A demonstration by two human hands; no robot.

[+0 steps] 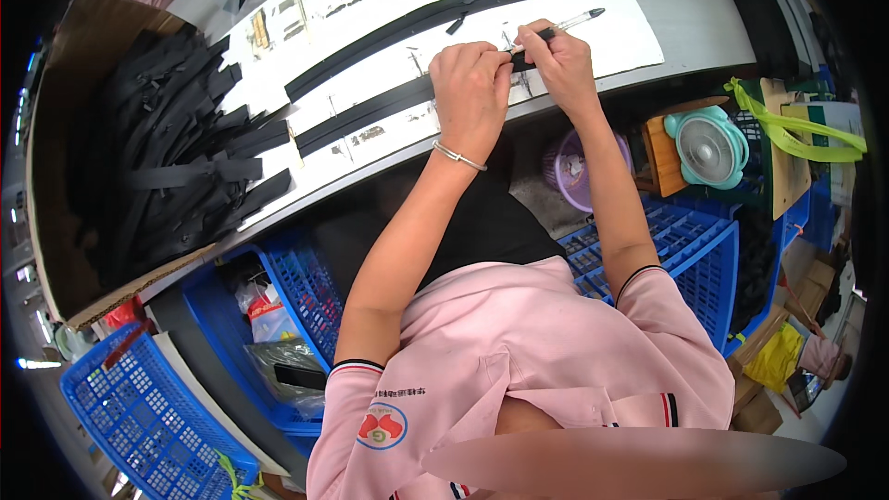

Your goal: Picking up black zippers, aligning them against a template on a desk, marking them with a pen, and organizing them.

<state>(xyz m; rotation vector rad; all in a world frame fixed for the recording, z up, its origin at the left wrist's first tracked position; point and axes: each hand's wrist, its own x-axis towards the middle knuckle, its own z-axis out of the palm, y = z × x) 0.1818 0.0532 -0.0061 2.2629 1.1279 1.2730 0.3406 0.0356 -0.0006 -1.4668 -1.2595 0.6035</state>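
On a white marked board [616, 0], a black zipper strip [370, 114] runs from the left to under my hands. My left hand [470, 88], with a bracelet at the wrist, is closed with fingertips pinched at this strip. Just to the right, my right hand [561, 65] is closed around a slim pen [576, 21], its dark end pointing up and away. The pen's other end comes down at the strip near my left thumb, partly hidden by the fingers. A second black zipper strip [407, 37], with a small pull hanging from it, lies farther back on the board.
Left on the table, a cardboard box [51, 167] overflows with black strips [176, 148]. Below the table edge are blue crates [704, 268], a purple basket [579, 181] and a small turquoise fan [708, 148]. Another blue basket [153, 417] stands lower left.
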